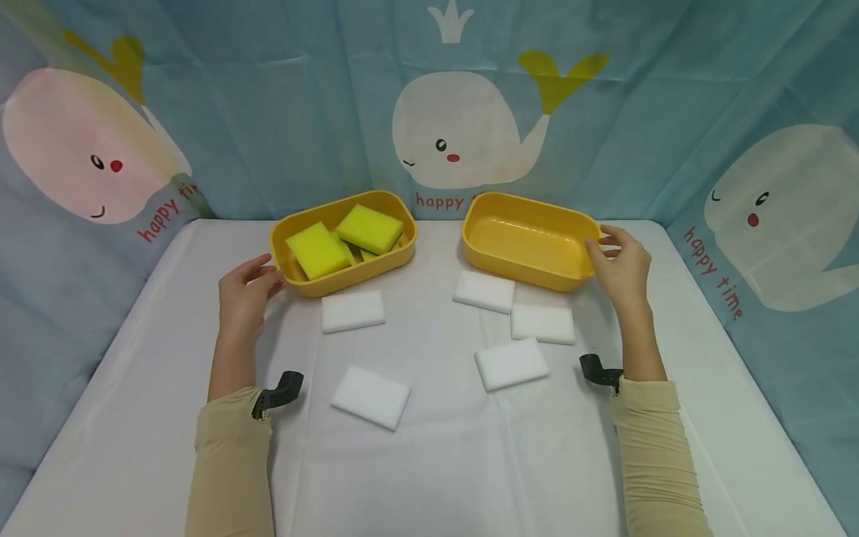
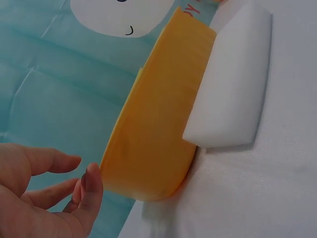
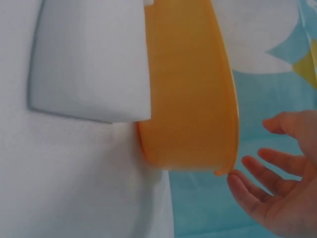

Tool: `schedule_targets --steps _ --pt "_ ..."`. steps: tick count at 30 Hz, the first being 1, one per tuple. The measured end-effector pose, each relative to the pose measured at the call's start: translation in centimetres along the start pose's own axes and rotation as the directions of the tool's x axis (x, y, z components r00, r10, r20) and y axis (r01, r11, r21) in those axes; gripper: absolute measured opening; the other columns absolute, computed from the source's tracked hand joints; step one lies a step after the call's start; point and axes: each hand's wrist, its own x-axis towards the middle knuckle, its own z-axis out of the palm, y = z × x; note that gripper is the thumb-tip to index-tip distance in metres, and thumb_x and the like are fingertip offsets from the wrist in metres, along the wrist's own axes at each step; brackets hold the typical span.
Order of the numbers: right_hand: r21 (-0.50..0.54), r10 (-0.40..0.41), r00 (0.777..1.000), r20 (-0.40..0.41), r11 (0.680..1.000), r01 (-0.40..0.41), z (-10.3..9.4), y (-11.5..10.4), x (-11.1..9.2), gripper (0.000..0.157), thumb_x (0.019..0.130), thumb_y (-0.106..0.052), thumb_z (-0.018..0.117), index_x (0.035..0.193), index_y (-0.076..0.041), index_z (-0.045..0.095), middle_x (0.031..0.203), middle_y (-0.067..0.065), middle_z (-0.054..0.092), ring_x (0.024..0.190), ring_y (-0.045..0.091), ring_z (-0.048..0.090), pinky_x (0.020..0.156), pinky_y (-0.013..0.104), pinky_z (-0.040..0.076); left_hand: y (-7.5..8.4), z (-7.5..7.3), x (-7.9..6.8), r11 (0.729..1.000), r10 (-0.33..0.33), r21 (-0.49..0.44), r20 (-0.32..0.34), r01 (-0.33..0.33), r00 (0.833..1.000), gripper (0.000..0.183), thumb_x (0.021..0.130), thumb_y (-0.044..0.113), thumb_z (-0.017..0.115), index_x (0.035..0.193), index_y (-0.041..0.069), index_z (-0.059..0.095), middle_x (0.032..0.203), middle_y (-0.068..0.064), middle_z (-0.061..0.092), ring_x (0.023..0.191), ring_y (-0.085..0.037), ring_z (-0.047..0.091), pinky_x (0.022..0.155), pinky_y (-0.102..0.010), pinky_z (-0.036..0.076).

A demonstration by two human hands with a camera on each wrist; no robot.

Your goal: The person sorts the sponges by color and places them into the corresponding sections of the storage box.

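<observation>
At the left end of a yellow bin [image 1: 344, 277] holding several yellow sponges [image 1: 318, 250], my left hand [image 1: 247, 292] has its fingers loosely bent. One fingertip meets or nearly meets the bin's rim in the left wrist view, and nothing is gripped. A second yellow bin [image 1: 530, 265], with nothing inside, stands to the right. My right hand [image 1: 622, 267] is beside its right end, fingers spread and loose. In the right wrist view a fingertip lies at the rim; whether it touches, I cannot tell. White sponges [image 1: 353, 310] lie in front of both bins.
Another white sponge [image 1: 371, 397] lies at front left. On the right, white sponges [image 1: 511, 364] lie near each other, one close against the right bin. A blue whale-print curtain [image 1: 302, 112] rises behind and beside the white tabletop [image 1: 429, 477].
</observation>
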Motion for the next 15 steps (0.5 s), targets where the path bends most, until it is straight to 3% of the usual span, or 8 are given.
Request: schedule_targets --steps 3,6,9,12,15 --pt "-0.009 0.011 1.000 -0.003 1.000 -0.011 0.0 0.4 0.1 0.052 0.108 -0.027 0.059 0.152 0.000 0.054 0.139 0.028 0.063 0.120 0.043 0.064 0.092 0.034 0.059 0.2 0.1 -0.2 1.000 -0.001 0.019 -0.005 0.001 1.000 0.055 0.105 0.006 0.061 0.158 0.009 0.049 0.109 0.003 0.049 0.094 -0.008 0.060 0.078 -0.010 0.057" --pt "-0.012 0.027 1.000 -0.001 1.000 -0.027 0.1 0.7 0.3 0.051 0.108 -0.025 0.059 0.152 0.000 0.054 0.140 0.028 0.063 0.119 0.043 0.064 0.095 0.039 0.059 0.4 0.3 -0.3 0.998 0.000 0.056 -0.014 0.001 1.000 0.054 0.106 0.008 0.062 0.158 0.012 0.050 0.109 0.005 0.049 0.098 -0.008 0.060 0.081 -0.010 0.057" --pt "-0.009 0.040 0.999 0.009 0.999 -0.040 0.3 1.2 0.4 0.051 0.108 -0.025 0.058 0.152 0.001 0.053 0.140 0.029 0.062 0.118 0.044 0.063 0.085 0.024 0.057 0.7 0.4 -0.5 0.996 0.005 0.085 -0.018 -0.003 1.000 0.053 0.106 0.010 0.062 0.158 0.013 0.051 0.110 0.006 0.049 0.103 -0.009 0.058 0.087 -0.013 0.057" --pt "0.007 0.044 0.999 0.015 0.999 -0.044 0.3 1.6 0.5 0.051 0.108 -0.023 0.058 0.152 0.001 0.053 0.140 0.029 0.062 0.116 0.045 0.064 0.071 0.007 0.042 0.9 0.6 -0.8 0.994 0.011 0.109 -0.020 -0.008 1.000 0.053 0.106 0.011 0.062 0.158 0.015 0.051 0.111 0.007 0.049 0.108 -0.011 0.056 0.096 -0.019 0.056" --pt "0.023 0.054 0.998 0.023 0.998 -0.055 0.3 1.9 0.6 0.051 0.108 -0.022 0.057 0.153 0.001 0.052 0.140 0.030 0.061 0.115 0.046 0.064 0.067 0.002 0.037 1.2 0.7 -1.2 0.992 0.025 0.124 -0.015 -0.023 1.000 0.053 0.106 0.012 0.063 0.158 0.015 0.052 0.111 0.008 0.050 0.111 -0.012 0.055 0.104 -0.025 0.054"
